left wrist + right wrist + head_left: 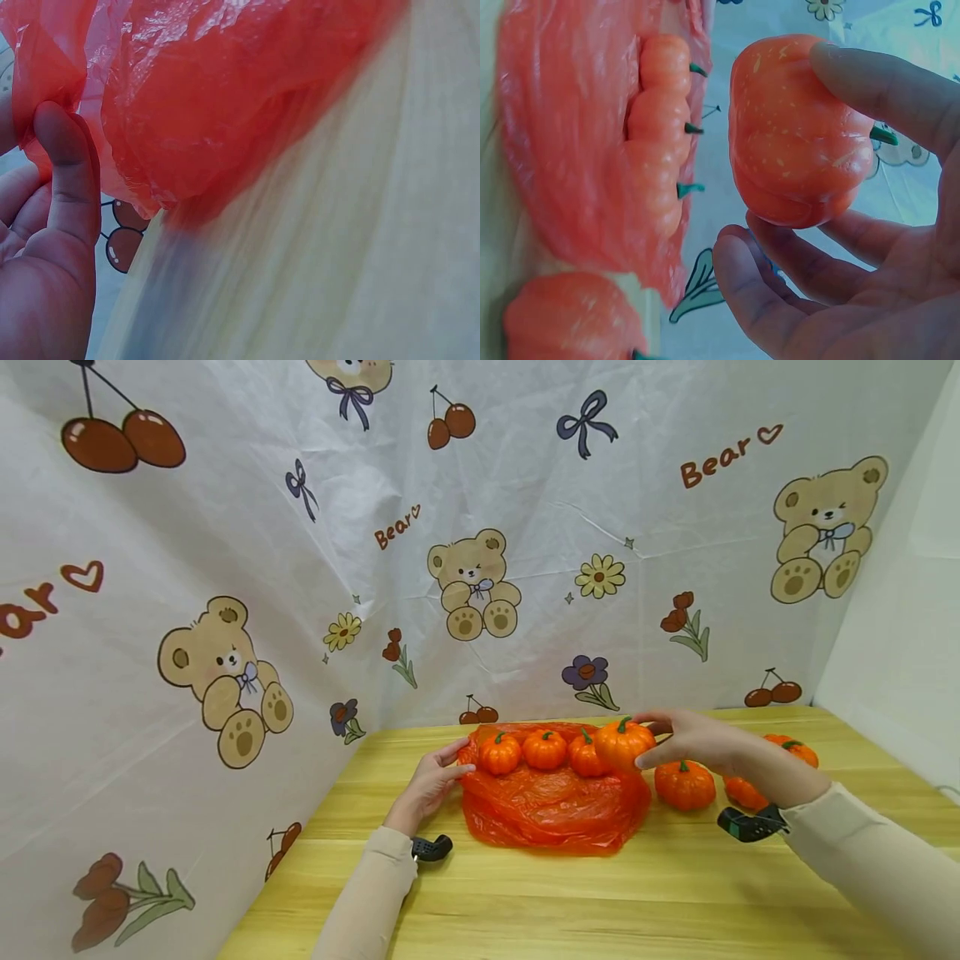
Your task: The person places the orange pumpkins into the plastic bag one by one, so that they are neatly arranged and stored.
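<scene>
A red plastic bag (555, 814) lies on the table with three small orange pumpkins in a row in its mouth, one of them the leftmost pumpkin (500, 753). My left hand (433, 781) pinches the bag's left edge between thumb and fingers; in the left wrist view the thin film (202, 97) bunches at the thumb tip. My right hand (686, 739) holds another pumpkin (802, 131), green stem up, above the bag's right end. Thumb and fingers grip it from opposite sides in the right wrist view. In the head view it partly overlaps the row's rightmost pumpkin (585, 755).
Right of the bag stands a pumpkin (684, 787) on the wooden table (570, 902). Farther right, more pumpkins, such as the rear one (798, 750), are partly hidden by the right forearm. A bear-patterned sheet (525, 485) hangs behind the table and along its left side.
</scene>
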Action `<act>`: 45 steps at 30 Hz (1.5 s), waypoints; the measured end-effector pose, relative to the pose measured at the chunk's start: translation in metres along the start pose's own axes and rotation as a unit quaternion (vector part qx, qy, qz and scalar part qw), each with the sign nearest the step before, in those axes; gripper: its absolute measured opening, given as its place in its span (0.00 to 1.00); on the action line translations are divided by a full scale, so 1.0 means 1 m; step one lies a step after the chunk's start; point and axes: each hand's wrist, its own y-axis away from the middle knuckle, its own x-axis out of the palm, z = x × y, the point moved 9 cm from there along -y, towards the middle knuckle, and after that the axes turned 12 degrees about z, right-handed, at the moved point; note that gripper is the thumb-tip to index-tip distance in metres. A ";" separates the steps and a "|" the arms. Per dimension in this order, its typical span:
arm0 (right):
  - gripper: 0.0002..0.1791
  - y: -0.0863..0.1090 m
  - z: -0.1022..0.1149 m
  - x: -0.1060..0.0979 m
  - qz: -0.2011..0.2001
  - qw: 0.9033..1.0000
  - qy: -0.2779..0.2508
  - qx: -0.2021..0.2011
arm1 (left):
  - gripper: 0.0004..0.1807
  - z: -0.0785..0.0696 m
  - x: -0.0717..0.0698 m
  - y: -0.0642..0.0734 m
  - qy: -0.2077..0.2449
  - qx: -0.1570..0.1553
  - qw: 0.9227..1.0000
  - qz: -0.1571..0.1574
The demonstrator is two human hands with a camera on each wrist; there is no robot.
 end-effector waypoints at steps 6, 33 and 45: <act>0.49 -0.024 0.008 0.000 0.010 1.000 -0.023 -0.004 | 0.36 0.000 -0.003 -0.001 -0.005 0.005 1.000 -0.006; 0.52 -0.106 0.022 0.015 0.072 0.995 -0.063 0.012 | 0.36 0.004 -0.003 -0.003 0.011 0.001 1.000 -0.006; 0.48 -0.146 0.021 0.037 0.054 0.995 -0.082 -0.005 | 0.37 -0.002 0.002 -0.001 0.003 0.005 1.000 0.010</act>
